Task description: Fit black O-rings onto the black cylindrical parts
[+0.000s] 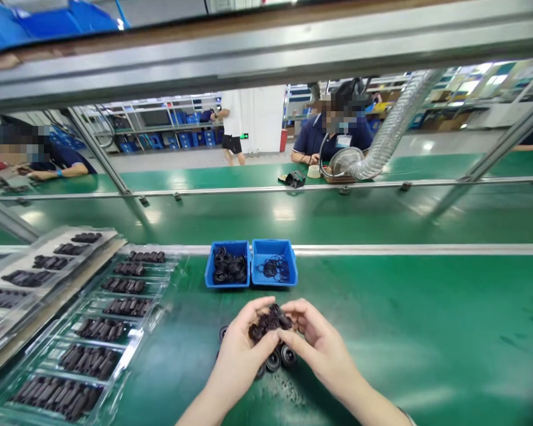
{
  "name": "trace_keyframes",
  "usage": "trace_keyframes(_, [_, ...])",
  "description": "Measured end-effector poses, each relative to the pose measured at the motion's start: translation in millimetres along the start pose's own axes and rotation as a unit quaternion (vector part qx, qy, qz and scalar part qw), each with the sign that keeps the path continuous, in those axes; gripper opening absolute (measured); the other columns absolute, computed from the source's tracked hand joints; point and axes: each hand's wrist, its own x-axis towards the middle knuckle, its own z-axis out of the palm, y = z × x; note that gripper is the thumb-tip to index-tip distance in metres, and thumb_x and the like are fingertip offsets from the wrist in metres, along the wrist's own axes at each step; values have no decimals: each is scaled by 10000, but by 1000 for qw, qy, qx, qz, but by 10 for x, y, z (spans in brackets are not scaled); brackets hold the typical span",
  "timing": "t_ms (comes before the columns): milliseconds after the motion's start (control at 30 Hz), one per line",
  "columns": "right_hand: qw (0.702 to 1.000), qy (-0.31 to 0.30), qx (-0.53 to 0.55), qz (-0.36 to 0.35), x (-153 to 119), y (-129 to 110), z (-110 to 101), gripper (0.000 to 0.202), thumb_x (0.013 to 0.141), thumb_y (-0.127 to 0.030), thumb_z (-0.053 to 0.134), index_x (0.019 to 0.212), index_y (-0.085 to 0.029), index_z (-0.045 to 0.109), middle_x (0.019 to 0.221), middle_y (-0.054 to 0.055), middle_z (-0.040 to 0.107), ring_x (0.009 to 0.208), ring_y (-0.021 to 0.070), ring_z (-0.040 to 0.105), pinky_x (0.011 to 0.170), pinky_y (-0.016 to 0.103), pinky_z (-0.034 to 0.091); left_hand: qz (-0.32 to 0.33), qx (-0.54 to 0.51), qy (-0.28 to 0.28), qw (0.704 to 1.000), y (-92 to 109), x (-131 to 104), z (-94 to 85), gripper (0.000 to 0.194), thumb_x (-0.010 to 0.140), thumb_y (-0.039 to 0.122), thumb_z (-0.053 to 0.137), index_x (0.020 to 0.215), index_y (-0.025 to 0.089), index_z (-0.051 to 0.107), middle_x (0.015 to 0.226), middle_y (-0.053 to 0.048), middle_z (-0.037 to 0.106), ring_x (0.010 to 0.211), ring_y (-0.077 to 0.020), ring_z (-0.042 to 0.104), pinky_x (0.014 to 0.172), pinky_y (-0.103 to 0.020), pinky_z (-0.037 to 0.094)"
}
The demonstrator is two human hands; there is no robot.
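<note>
A clump of small black parts [270, 321] sits between my two hands, above the green table. My left hand [244, 340] curls around its left side, and my right hand [315, 337] closes on it from the right. Both thumbs meet at the near side of the clump. Below my hands lie several round black ring-shaped parts [288, 356], partly covered by my fingers. The exact kind of the small parts in my hands is too small to make out.
Just beyond my hands stand a blue bin [208, 278] of black ring parts and a second blue bin [260, 281] with thin black rings. At left, a clear plastic tray [135, 343] holds rows of black parts. People work at the far bench [231, 174] behind a metal frame.
</note>
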Motion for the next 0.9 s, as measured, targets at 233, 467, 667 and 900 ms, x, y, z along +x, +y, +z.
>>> trace_keyframes(233, [1000, -6, -7, 9, 15, -11, -39, 200, 886, -323, 727, 1039, -218, 653, 949, 33, 660, 878, 164, 650, 814, 274, 535, 24, 102, 5, 994, -3, 5, -57, 398, 793, 215, 712, 1184, 219, 641, 1125, -55, 700, 1020, -211, 654, 917, -309, 498])
trace_keyframes(467, [999, 26, 33, -29, 93, -107, -125, 106, 936, -244, 653, 1035, -213, 671, 912, 21, 590, 756, 145, 680, 750, 300, 572, -15, 14, 99, 995, 45, 48, -193, 371, 809, 305, 741, 1164, 222, 672, 958, -23, 688, 805, -148, 683, 635, -205, 508])
trace_keyframes(667, [979, -68, -179, -62, 122, -106, -280, 158, 930, -153, 597, 1043, -213, 688, 1057, 63, 596, 868, 168, 624, 740, 320, 545, -27, -95, 176, 979, 97, 130, -330, 435, 743, 322, 813, 1147, 202, 701, 1019, -40, 685, 929, -195, 709, 745, -243, 564])
trace_keyframes(900, [929, -171, -317, -80, 85, -127, -276, 269, 919, -76, 556, 1154, -200, 598, 1027, 56, 633, 886, 182, 604, 819, 354, 531, -62, -98, 148, 982, 107, 90, -287, 438, 750, 329, 813, 1155, 205, 701, 1048, -59, 702, 1036, -252, 701, 761, -257, 567])
